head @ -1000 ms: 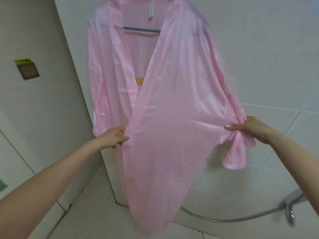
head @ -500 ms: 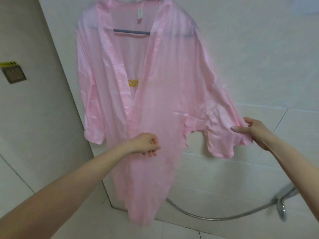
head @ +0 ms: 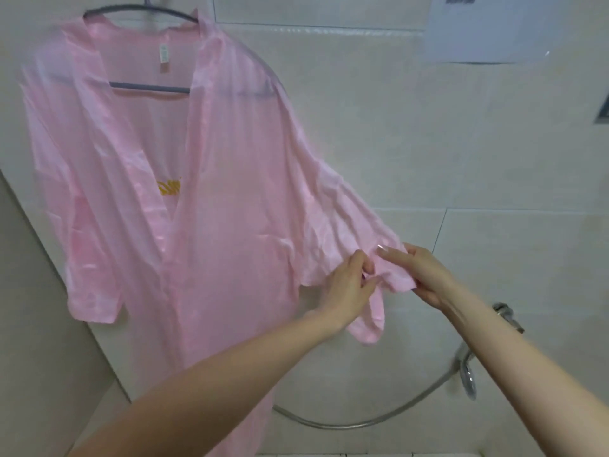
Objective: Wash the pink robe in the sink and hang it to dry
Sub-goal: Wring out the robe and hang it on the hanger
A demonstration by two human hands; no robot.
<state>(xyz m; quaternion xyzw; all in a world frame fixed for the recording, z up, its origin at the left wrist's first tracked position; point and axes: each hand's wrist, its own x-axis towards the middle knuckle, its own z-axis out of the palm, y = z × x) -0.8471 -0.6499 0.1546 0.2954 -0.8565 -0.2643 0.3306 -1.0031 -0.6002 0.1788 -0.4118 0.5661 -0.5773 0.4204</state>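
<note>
Bathroom corner, pretty much all big glossy cream wall tiles with thin pale grout lines and a soft streak of glare along the top row. A plainer beige side wall comes in on the left and meets them at the corner. Top right, a pale bluish-white sheet of paper is stuck flat on the tile, print too blurry to read. A small dark recessed square is cut off by the right edge. Lower right there's a chrome wall fitting, a round chrome shower head below it, and a flexible metal hose looping along the wall.
</note>
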